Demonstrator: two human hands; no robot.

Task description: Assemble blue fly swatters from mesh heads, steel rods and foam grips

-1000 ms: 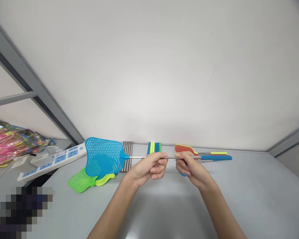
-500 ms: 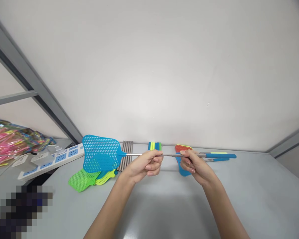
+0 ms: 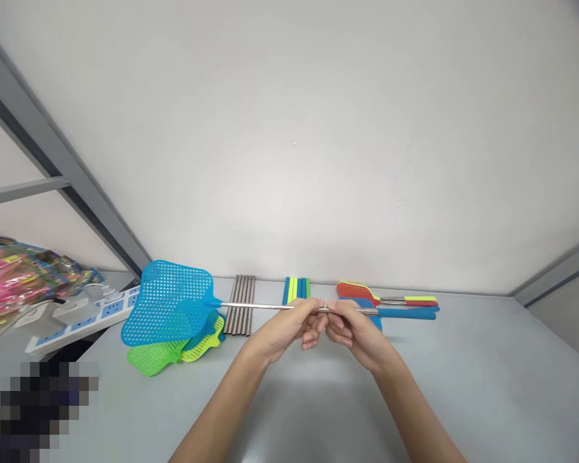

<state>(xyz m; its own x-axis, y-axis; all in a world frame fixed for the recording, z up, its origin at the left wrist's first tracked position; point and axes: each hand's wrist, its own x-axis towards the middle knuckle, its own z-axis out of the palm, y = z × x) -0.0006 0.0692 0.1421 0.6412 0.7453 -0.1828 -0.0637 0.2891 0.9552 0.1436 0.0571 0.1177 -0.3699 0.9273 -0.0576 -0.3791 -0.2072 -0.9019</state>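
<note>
Blue swatter (image 3: 166,302) | rod (image 3: 260,306) in L fingers (image 3: 311,338), R fingers (image 3: 338,333) | hdl (image 3: 405,313) to R

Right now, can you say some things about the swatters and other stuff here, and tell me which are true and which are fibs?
1. The left hand and right hand both hold a blue swatter. True.
2. Its handle is yellow. False: the handle is blue.
3. Metal tubes lie side by side. True.
4. The red swatter is in the left hand. False: the red swatter lies on the table.
5. White plugs sit on the power strip. True.
</note>
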